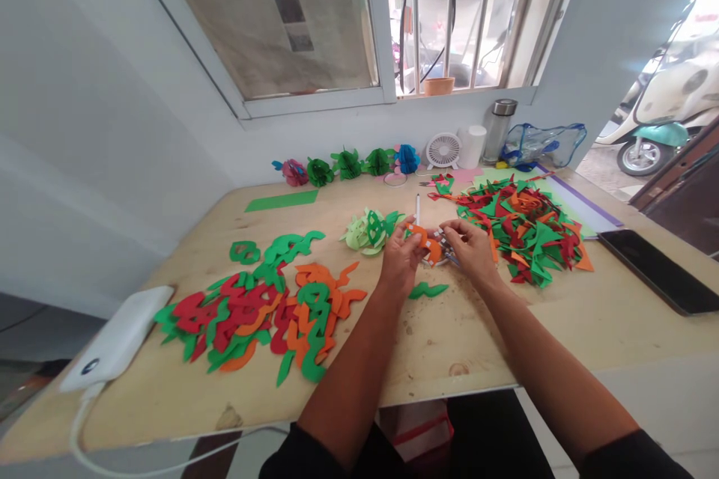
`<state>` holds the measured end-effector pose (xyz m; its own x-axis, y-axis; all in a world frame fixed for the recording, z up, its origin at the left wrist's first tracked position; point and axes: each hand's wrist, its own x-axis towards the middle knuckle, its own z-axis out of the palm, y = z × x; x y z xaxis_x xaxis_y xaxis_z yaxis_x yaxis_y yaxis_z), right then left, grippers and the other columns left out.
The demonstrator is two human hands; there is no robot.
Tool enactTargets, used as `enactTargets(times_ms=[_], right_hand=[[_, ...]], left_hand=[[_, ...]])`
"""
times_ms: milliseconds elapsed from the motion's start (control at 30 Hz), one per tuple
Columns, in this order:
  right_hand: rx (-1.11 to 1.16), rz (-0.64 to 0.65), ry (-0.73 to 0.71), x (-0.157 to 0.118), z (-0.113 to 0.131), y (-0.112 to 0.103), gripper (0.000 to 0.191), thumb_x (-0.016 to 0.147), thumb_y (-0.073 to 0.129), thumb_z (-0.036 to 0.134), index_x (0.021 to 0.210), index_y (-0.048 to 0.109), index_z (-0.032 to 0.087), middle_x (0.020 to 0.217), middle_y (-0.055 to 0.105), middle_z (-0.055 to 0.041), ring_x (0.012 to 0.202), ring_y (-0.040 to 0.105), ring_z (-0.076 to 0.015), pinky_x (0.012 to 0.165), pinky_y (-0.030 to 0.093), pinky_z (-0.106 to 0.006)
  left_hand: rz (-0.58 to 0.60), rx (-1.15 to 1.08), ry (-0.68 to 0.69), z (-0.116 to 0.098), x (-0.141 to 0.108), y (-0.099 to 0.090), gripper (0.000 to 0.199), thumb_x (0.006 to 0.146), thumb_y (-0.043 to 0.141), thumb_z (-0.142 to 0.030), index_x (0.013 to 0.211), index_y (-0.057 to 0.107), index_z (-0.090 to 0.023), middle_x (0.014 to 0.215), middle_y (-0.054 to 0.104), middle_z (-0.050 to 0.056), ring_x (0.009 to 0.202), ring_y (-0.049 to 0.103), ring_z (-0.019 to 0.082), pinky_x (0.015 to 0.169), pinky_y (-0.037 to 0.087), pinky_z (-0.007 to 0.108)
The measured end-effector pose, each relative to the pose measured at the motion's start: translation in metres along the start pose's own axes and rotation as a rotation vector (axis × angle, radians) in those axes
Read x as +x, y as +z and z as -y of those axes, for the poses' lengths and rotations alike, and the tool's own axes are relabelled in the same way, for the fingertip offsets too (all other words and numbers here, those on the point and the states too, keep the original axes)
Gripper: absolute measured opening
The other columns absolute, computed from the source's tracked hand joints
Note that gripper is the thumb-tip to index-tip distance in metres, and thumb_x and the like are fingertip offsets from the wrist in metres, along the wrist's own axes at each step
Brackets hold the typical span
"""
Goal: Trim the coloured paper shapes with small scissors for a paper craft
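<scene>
My left hand [400,258] is closed on an orange curved cutout [431,248], which has small white squares on its surface. Right beside it, my right hand [470,245] has its thumb and fingers pinched together at small white squares [442,233]; exactly what lies between the fingertips is hard to make out. A white pen [418,208] points up behind the hands. To the left of them lies a pale green cutout pile [359,232] with a darker green spotted piece [377,224]. A single green wavy cutout [428,290] rests on the table below my hands.
Red, green and orange cutouts heap at left [241,314] and right [533,228]. A white power bank [120,340] with a cable is at the left edge, a black phone [657,269] at the right. Paper honeycomb figures [348,163], a small fan [443,151] and a bottle [499,133] line the wall.
</scene>
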<state>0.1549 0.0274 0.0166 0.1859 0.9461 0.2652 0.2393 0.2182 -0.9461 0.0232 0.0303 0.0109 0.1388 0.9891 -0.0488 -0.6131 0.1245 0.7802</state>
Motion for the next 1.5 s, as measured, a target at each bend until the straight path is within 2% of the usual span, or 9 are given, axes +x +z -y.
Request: enactTargets(times_ms=[233, 400, 567, 833, 1033, 1233, 1500], right_hand=[[-0.01, 0.031, 0.007, -0.001, 0.001, 0.0, 0.021, 0.073, 0.057, 0.039, 0.071, 0.064, 0.019, 0.07, 0.065, -0.0026, 0.061, 0.055, -0.0157, 0.056, 0.042, -0.028], [-0.059, -0.008, -0.014, -0.002, 0.004, 0.001, 0.02, 0.071, 0.058, 0.039, 0.066, 0.061, 0.019, 0.063, 0.062, -0.0009, 0.053, 0.05, -0.0132, 0.052, 0.038, -0.026], [-0.01, -0.058, -0.008, -0.002, 0.005, -0.001, 0.021, 0.071, 0.058, 0.039, 0.066, 0.059, 0.019, 0.062, 0.059, -0.0004, 0.054, 0.049, -0.013, 0.053, 0.038, -0.026], [0.179, 0.122, 0.096, -0.005, 0.01, 0.001, 0.025, 0.07, 0.062, 0.043, 0.069, 0.057, 0.019, 0.057, 0.052, 0.0024, 0.053, 0.047, -0.0114, 0.05, 0.035, -0.024], [0.243, 0.031, 0.06, -0.005, 0.011, 0.002, 0.026, 0.067, 0.065, 0.043, 0.077, 0.056, 0.021, 0.076, 0.062, -0.0019, 0.068, 0.058, -0.0156, 0.061, 0.044, -0.027], [0.273, 0.085, 0.085, -0.004, 0.008, 0.003, 0.027, 0.066, 0.067, 0.039, 0.083, 0.056, 0.022, 0.081, 0.063, -0.0031, 0.07, 0.061, -0.017, 0.064, 0.049, -0.031], [0.202, 0.107, 0.058, -0.001, -0.001, 0.003, 0.025, 0.066, 0.066, 0.033, 0.086, 0.058, 0.021, 0.078, 0.064, -0.003, 0.07, 0.06, -0.0161, 0.064, 0.049, -0.029]], left_hand=[[-0.015, -0.01, -0.009, 0.001, 0.001, -0.002, 0.061, 0.065, 0.066, -0.021, 0.122, 0.042, -0.02, 0.08, 0.068, 0.003, 0.068, 0.066, 0.015, 0.059, 0.046, 0.024], [-0.02, 0.012, -0.014, 0.001, 0.002, -0.002, 0.059, 0.065, 0.068, -0.023, 0.119, 0.045, -0.021, 0.079, 0.068, 0.003, 0.067, 0.065, 0.014, 0.059, 0.046, 0.024], [-0.053, -0.004, 0.025, -0.003, 0.0, -0.001, 0.054, 0.065, 0.068, -0.023, 0.114, 0.046, -0.02, 0.079, 0.068, 0.003, 0.072, 0.067, 0.016, 0.063, 0.047, 0.025], [-0.063, -0.002, 0.05, -0.006, 0.002, -0.004, 0.052, 0.066, 0.066, -0.023, 0.115, 0.046, -0.019, 0.083, 0.069, 0.005, 0.077, 0.067, 0.016, 0.064, 0.047, 0.024], [-0.092, 0.136, 0.088, -0.005, 0.0, 0.002, 0.057, 0.068, 0.063, -0.022, 0.122, 0.045, -0.017, 0.076, 0.069, 0.005, 0.071, 0.066, 0.017, 0.064, 0.048, 0.026], [-0.012, 0.264, 0.096, -0.001, -0.004, 0.008, 0.059, 0.07, 0.062, -0.02, 0.126, 0.044, -0.016, 0.07, 0.068, 0.002, 0.065, 0.065, 0.015, 0.063, 0.049, 0.026], [0.067, 0.34, 0.124, 0.006, -0.003, 0.006, 0.056, 0.071, 0.06, -0.019, 0.125, 0.045, -0.017, 0.072, 0.068, 0.001, 0.055, 0.058, 0.01, 0.057, 0.046, 0.022]])
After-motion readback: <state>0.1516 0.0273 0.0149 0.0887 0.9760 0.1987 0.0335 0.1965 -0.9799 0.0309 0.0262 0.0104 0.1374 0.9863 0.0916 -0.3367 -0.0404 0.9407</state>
